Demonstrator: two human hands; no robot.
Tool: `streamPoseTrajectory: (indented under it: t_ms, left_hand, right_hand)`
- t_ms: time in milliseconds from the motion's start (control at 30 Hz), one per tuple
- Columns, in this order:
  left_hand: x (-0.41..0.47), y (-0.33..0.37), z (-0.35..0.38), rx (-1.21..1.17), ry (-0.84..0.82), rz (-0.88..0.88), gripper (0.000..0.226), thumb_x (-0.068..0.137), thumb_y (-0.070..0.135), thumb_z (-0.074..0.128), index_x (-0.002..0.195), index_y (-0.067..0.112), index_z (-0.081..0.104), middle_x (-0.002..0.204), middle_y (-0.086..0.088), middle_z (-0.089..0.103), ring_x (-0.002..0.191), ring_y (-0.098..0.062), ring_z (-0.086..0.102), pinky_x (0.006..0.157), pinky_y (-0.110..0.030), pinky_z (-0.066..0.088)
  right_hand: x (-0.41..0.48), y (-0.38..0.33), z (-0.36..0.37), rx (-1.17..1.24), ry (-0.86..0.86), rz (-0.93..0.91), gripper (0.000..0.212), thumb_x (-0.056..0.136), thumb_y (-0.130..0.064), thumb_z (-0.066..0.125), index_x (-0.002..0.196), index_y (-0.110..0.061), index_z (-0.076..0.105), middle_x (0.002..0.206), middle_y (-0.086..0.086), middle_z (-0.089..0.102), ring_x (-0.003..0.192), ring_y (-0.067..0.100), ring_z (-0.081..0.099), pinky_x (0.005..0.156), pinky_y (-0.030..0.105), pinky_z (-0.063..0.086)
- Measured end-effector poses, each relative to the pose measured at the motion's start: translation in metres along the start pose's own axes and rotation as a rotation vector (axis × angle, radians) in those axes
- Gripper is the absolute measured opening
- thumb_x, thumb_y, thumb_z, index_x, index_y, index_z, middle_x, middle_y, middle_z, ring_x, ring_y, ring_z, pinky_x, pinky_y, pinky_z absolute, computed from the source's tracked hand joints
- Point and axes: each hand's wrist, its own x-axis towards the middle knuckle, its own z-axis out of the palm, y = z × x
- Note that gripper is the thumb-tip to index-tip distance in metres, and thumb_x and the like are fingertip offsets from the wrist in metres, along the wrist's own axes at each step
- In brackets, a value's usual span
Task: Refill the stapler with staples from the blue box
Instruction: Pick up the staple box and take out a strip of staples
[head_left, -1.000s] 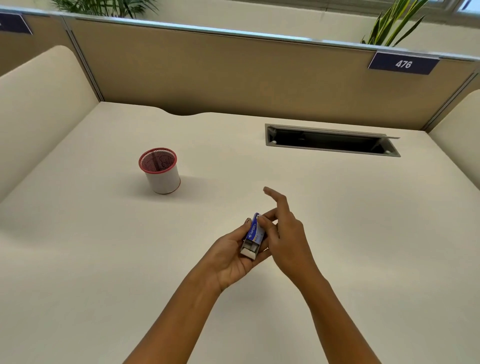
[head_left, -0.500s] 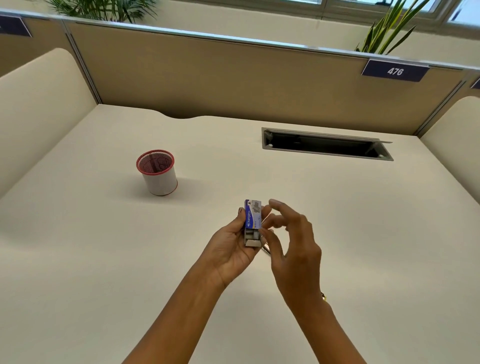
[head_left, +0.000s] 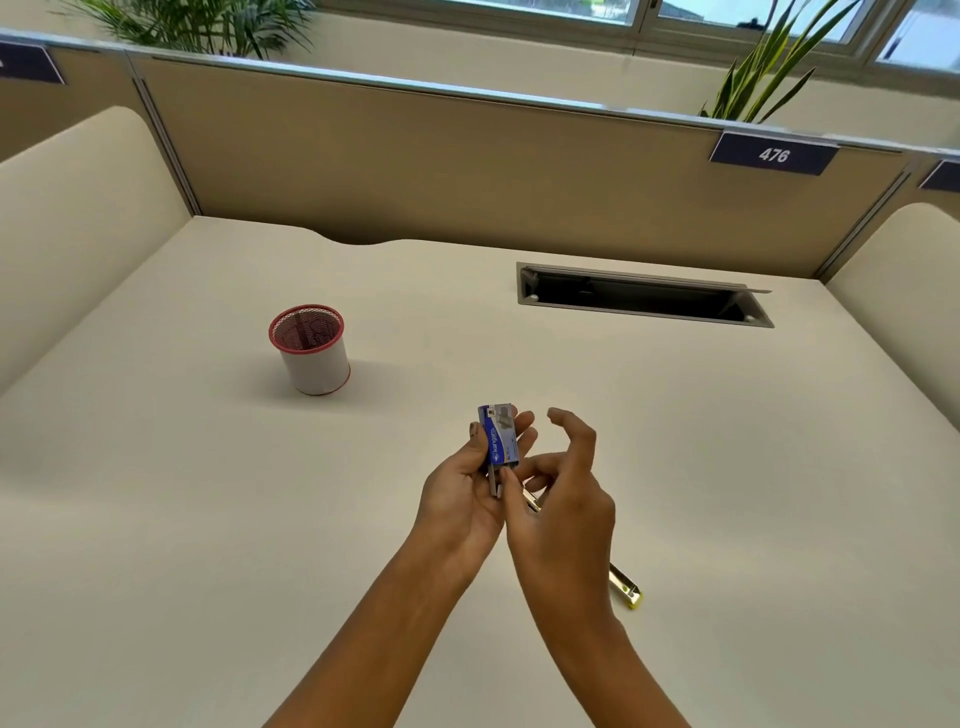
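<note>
My left hand (head_left: 457, 501) holds the small blue staple box (head_left: 500, 434) upright above the desk, label towards me. A grey insert (head_left: 493, 480) sticks out of the box's lower end. The thumb and forefinger of my right hand (head_left: 566, 512) pinch this grey end, with the other fingers spread above. Whether they hold the tray or a strip of staples, I cannot tell. The stapler (head_left: 626, 590), yellow and metal, lies on the desk under my right wrist, mostly hidden by it.
A white mesh cup with a red rim (head_left: 314, 353) stands at the left of the beige desk (head_left: 727, 441). An open cable slot (head_left: 644, 296) is set in the desk at the back right. Partition walls (head_left: 415, 166) enclose the desk on three sides.
My left hand has turned the box from tilted to upright and lifted it slightly. My right hand has come off the box's side and now pinches the grey end below it.
</note>
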Motion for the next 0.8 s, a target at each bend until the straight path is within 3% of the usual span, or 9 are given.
streamPoseTrajectory:
  t_ms: [200,267,400,467,567,633,700,800]
  left_hand:
    - [-0.002,-0.004,-0.001,0.017,0.032,0.015,0.036,0.101,0.025,0.036,0.111,0.005,0.064,0.108,-0.008,0.072,0.112,-0.022,0.062,0.079,-0.034,0.053]
    - [-0.002,-0.003,-0.002,-0.017,0.037,0.012,0.036,0.101,0.025,0.035,0.111,0.004,0.063,0.108,-0.009,0.071,0.111,-0.024,0.061,0.082,-0.037,0.051]
    - [-0.002,0.002,-0.002,-0.105,0.033,0.009,0.036,0.101,0.023,0.034,0.111,0.001,0.061,0.100,-0.012,0.073,0.107,-0.027,0.062,0.087,-0.040,0.050]
    - [-0.002,0.005,-0.002,-0.154,0.031,-0.001,0.036,0.102,0.022,0.033,0.115,0.001,0.058,0.105,-0.014,0.070,0.108,-0.028,0.061,0.098,-0.041,0.045]
    - [-0.001,0.007,-0.001,-0.200,0.026,-0.016,0.035,0.102,0.022,0.032,0.115,0.001,0.057,0.108,-0.014,0.067,0.105,-0.028,0.061,0.091,-0.039,0.049]
    - [-0.002,0.008,0.000,-0.222,0.024,-0.029,0.036,0.102,0.022,0.032,0.114,0.000,0.057,0.109,-0.014,0.066,0.108,-0.029,0.060,0.089,-0.041,0.049]
    - [-0.003,0.009,0.001,-0.252,0.022,-0.044,0.036,0.102,0.022,0.032,0.114,-0.002,0.056,0.110,-0.016,0.066,0.112,-0.032,0.057,0.092,-0.043,0.046]
    - [-0.003,0.009,0.001,-0.256,0.018,-0.055,0.037,0.102,0.022,0.031,0.118,-0.002,0.055,0.110,-0.016,0.065,0.115,-0.032,0.055,0.094,-0.043,0.044]
  right_hand:
    - [0.012,-0.008,-0.002,-0.038,-0.113,0.147,0.061,0.081,-0.014,0.072,0.130,-0.022,0.036,0.065,-0.008,0.061,0.064,0.005,0.061,0.053,0.008,0.039]
    - [0.015,-0.011,-0.005,-0.049,-0.129,0.159,0.057,0.079,-0.016,0.072,0.126,-0.021,0.040,0.063,-0.011,0.061,0.064,0.008,0.062,0.055,0.013,0.040]
    - [0.019,-0.012,-0.017,0.005,-0.152,0.196,0.044,0.076,-0.013,0.075,0.114,-0.022,0.055,0.066,-0.012,0.066,0.065,0.004,0.066,0.068,0.025,0.056]
    - [0.020,-0.012,-0.023,0.048,-0.132,0.183,0.038,0.075,-0.009,0.076,0.107,-0.022,0.060,0.067,-0.010,0.067,0.064,0.000,0.067,0.066,0.016,0.056]
    - [0.021,-0.008,-0.029,0.137,-0.098,0.177,0.029,0.078,-0.010,0.075,0.102,-0.023,0.065,0.076,-0.009,0.070,0.070,-0.002,0.068,0.062,0.007,0.051]
    - [0.023,-0.004,-0.033,0.350,-0.122,0.319,0.023,0.083,-0.006,0.070,0.101,-0.020,0.069,0.086,-0.005,0.074,0.071,0.003,0.070,0.064,0.012,0.053]
    - [0.024,0.000,-0.037,0.760,-0.224,0.576,0.026,0.089,0.004,0.055,0.100,-0.012,0.072,0.091,0.003,0.075,0.070,0.009,0.069,0.065,0.018,0.055]
    - [0.023,0.006,-0.043,1.167,-0.352,0.840,0.029,0.086,0.005,0.047,0.086,-0.002,0.076,0.089,0.009,0.070,0.069,0.015,0.058,0.070,0.027,0.054]
